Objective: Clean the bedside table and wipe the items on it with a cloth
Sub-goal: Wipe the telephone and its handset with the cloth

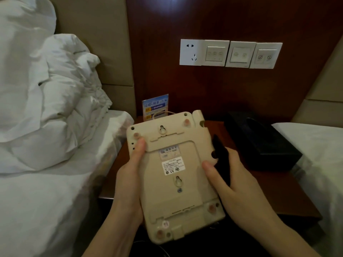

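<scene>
Both hands are gripping the upturned beige plastic telephone base point(172, 175) — left hand point(130, 175) at nine o'clock, right hand point(235, 184) at three, pinching a dark cloth point(221, 156) against its edge, long axis running twelve-to-six.

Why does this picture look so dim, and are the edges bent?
Head view: room light is low, leaving the black box nearly detailless; a soft glare spot sits high on the wood panel; the wide lens bows the switch plates; the phone label is legible but soft.
</scene>
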{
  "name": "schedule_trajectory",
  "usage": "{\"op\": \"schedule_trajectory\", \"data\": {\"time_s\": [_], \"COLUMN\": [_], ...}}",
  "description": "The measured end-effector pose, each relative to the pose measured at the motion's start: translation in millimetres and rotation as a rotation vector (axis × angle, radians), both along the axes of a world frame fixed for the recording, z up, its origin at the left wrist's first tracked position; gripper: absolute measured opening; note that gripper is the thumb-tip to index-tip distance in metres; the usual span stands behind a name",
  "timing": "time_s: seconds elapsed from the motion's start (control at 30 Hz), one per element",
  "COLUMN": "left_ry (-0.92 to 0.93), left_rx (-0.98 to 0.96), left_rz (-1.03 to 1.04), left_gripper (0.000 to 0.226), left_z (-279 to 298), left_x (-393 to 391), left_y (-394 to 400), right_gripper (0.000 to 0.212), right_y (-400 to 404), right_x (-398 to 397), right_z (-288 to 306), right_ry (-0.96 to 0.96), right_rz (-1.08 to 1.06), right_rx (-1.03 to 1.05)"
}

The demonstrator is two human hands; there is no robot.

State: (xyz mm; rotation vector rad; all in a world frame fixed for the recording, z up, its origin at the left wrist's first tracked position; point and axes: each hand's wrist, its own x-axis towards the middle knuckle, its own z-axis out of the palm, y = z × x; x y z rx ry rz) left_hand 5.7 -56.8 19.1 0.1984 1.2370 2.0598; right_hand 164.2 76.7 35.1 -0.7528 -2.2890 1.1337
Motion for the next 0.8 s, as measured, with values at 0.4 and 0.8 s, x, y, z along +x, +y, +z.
{"op": "schedule_trajectory", "data": {"time_s": [0.4, 0.8], "left_ry": [0.04, 0.095], "left_rx": [-0.012, -0.026], "left_rz": [-0.002, -0.015], "left_gripper": [0.06, 0.06], "left_z": [5, 2], "left_x": [12, 19], "left_y": [4, 9], "right_gripper": [0.061, 0.053], "right_y": [-6, 12], "right_x": [-8, -7], "right_z": [10, 8], "right_ry": [0.043, 0.092], "right_rz": [-0.108, -0.122], "right_rx": [0.099, 0.091]}}
